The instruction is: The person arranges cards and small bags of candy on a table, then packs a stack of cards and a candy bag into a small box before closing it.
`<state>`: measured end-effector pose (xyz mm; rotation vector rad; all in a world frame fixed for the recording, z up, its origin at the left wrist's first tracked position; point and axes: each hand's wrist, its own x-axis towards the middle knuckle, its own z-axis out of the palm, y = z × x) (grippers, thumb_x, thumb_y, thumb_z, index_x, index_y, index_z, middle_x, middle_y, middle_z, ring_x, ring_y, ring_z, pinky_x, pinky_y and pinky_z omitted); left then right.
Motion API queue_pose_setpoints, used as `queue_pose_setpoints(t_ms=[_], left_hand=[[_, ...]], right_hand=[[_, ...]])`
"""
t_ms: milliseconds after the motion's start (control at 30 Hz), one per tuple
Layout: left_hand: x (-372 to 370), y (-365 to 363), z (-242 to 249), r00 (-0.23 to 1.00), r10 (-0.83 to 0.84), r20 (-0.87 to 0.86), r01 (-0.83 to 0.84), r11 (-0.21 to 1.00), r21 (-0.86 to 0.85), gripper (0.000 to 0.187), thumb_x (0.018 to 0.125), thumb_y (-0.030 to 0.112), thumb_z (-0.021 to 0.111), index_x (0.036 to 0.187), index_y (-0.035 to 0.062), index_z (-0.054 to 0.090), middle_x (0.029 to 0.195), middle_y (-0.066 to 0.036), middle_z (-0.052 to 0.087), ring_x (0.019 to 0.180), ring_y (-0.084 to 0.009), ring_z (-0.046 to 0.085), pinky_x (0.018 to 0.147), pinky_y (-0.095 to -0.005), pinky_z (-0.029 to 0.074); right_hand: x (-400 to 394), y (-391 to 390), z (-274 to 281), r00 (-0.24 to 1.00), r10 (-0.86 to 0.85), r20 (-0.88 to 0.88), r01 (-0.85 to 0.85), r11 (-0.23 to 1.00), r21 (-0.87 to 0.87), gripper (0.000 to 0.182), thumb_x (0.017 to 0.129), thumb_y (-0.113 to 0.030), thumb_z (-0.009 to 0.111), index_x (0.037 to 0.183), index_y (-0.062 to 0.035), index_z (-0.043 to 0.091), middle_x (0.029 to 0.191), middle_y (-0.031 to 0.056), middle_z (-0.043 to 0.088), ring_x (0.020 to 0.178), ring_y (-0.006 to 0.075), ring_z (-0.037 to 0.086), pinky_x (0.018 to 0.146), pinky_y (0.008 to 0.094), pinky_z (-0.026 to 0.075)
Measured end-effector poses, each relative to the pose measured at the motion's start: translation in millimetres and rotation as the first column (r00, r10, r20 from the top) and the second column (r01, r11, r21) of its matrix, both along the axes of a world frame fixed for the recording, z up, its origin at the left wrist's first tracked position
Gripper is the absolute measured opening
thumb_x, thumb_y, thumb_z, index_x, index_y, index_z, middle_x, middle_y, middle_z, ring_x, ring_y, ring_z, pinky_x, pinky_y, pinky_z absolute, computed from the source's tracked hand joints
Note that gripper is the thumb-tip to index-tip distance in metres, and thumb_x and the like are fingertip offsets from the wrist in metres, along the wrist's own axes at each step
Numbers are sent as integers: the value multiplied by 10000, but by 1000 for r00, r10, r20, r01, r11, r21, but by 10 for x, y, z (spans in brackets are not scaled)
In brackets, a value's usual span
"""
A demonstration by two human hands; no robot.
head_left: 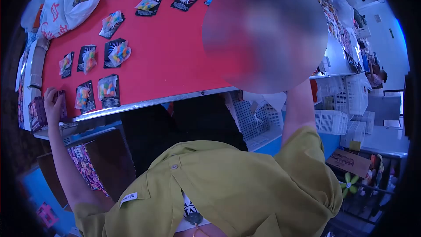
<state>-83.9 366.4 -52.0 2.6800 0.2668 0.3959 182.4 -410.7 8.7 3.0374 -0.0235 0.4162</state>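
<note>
At the left front corner of the red table (166, 57), my left hand (53, 104) has its fingers bent down around a small purple printed box (38, 113). Close to it lies a clear bag of colourful pieces (82, 97) on a black card. Another such bag (107, 87) rests on a card just to its right. My right forearm (301, 105) reaches up over the table's right part. A large round blur hides my right hand and whatever is there.
More bags on black cards (117, 53) form rows along the left and back. A white plastic bag (66, 11) stands at the back left corner. White crates (258, 118) sit below the front edge, with further crates (332, 122) to the right. A person (377, 78) is far right.
</note>
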Motion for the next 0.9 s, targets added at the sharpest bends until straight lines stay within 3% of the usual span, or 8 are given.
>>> queue_pose_setpoints(t_ms=[200,333,467,533,633,667,767,900], left_hand=[[-29,66,-118,994,-13,109,3,996,92,245,847,83,599,1069,-13,562,1125,-136,506,1087,-275,501,918,-333,412],[-42,-42,-35,993,-9,119,-6,992,125,296,898,148,548,1155,3,530,1143,-149,506,1111,-301,480,947,-345,388],[-44,-27,-1,994,23,109,-40,987,155,365,910,202,539,1219,12,499,1187,-156,508,1153,-313,459,980,-379,354],[-34,-238,136,973,-37,229,-87,858,507,423,910,230,554,1271,25,472,1228,-156,507,1186,-309,445,1002,-406,324],[31,-619,387,882,-11,471,-300,759,578,427,912,246,560,1277,40,482,1249,-152,507,1209,-307,437,1018,-425,299],[70,-825,498,845,-13,534,-337,763,552,438,903,229,582,1284,39,481,1238,-130,519,1160,-269,467,983,-404,340],[314,-1952,749,840,120,530,-17,981,-195,473,860,156,630,1297,56,477,1227,-96,531,998,-186,515,839,-329,447],[648,-3298,913,840,-377,390,540,641,-545,981,686,220,783,1461,88,196,1401,-145,386,1266,-266,392,1029,-402,335]], right_hand=[[656,-512,-42,902,-108,-419,111,994,-17,713,796,-588,577,1296,-92,471,1286,126,504,1200,305,488,991,537,347],[864,-719,-270,892,10,-452,31,996,82,815,732,-639,615,1326,-107,444,1328,114,467,1238,286,453,1022,540,300],[724,-610,-129,949,4,-316,-2,1000,5,824,696,-606,674,1312,-104,456,1275,125,479,1230,301,438,1030,515,290],[736,-632,-83,977,28,-211,-40,998,-49,786,666,-559,720,1260,-98,490,1214,125,506,1189,311,455,1013,507,295],[599,-586,189,987,161,8,-160,982,-98,655,658,-455,753,1170,-112,530,1141,82,555,1117,290,490,986,480,270],[521,-538,286,959,253,126,-236,962,-138,612,673,-425,751,1154,-116,535,1114,69,571,1103,279,497,979,475,262],[-37,75,683,876,424,230,-406,905,-127,443,710,-344,743,1041,-102,577,1039,45,587,1058,254,506,933,457,280],[-912,1219,910,719,651,243,-694,693,196,399,678,-293,779,919,-41,583,961,62,570,1002,240,506,891,416,320]])
